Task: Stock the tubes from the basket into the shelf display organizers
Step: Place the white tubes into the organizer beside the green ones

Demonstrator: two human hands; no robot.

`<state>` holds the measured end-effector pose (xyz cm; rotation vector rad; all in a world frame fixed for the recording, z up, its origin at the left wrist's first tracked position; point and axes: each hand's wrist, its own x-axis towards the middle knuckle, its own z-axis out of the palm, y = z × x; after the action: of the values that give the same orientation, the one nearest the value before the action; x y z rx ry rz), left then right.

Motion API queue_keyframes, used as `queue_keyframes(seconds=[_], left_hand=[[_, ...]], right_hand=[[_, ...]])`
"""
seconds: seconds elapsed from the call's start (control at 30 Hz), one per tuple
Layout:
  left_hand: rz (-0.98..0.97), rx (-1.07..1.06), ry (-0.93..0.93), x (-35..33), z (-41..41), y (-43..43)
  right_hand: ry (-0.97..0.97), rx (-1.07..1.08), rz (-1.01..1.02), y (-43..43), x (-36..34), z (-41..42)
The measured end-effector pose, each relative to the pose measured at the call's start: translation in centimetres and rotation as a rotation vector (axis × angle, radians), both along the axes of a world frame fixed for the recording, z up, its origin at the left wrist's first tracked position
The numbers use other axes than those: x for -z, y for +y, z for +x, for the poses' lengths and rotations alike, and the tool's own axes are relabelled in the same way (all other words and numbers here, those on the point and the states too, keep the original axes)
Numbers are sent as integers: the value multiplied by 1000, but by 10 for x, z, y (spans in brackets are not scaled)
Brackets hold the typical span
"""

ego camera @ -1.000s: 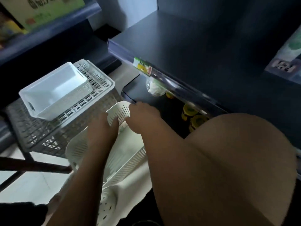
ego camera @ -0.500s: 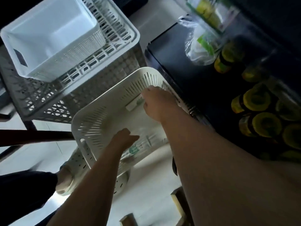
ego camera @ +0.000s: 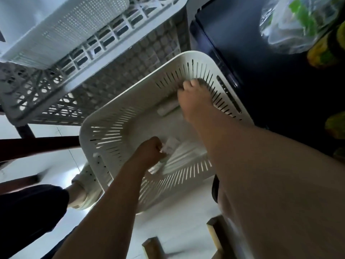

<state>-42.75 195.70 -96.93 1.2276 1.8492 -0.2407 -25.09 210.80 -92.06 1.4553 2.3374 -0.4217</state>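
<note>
A white slotted basket point(ego camera: 112, 131) stands on the floor below me. Both my hands are inside it. My left hand point(ego camera: 149, 151) is curled round the end of a white tube point(ego camera: 170, 146) near the basket's near side, where a few more pale tubes point(ego camera: 183, 156) lie blurred. My right hand point(ego camera: 194, 101) reaches to the far wall with its fingers curled, and a white tube point(ego camera: 167, 109) lies under its palm. Whether the right hand grips that tube is hidden.
A grey lattice crate point(ego camera: 89, 86) with a white bin point(ego camera: 61, 25) on top stands to the left. A dark low shelf point(ego camera: 280, 86) on the right carries a plastic bag point(ego camera: 298, 25) and yellow-lidded jars point(ego camera: 324, 53). My shoe point(ego camera: 87, 186) is beside the basket.
The view has dropped closer to the basket. My left hand has closed on a tube's end, and my right hand has reached farther toward the basket's far wall.
</note>
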Motion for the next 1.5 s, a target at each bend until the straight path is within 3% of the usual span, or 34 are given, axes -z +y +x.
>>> queue_keyframes(seconds=[0.17,0.33,0.53,0.63,0.7,0.8,0.87,1.0,1.17,1.33,1.5], left_hand=[[134,-601,-141,1,-11,4],[75,-1211,-506,5,-12,11],[101,-1320,-628,8,-4,14],[112,-1432,-719,1,5,25],[133,-1415,-731,-3,8,30],[151,-1284,-704,-13,14,32],[161,-1205,-677,-24,19,31],[245,-1084,-642,-52,25,27],[427,-1044,-648,-103,32,26],[584,-916,-760,-171,46,40],[661,-783,-877,-246,71,60]], right_hand=[[-127,69,-131,6,15,0],[-124,89,-99,0,23,-1],[3,16,-71,-9,34,15],[333,488,-355,-14,35,18],[515,825,-462,-13,35,17],[608,1020,-499,-11,24,17],[647,1010,-474,-8,11,13],[623,789,-307,-8,-26,8],[907,777,-236,-27,-70,19],[1134,784,-171,-30,-135,41],[1189,760,43,-23,-213,76]])
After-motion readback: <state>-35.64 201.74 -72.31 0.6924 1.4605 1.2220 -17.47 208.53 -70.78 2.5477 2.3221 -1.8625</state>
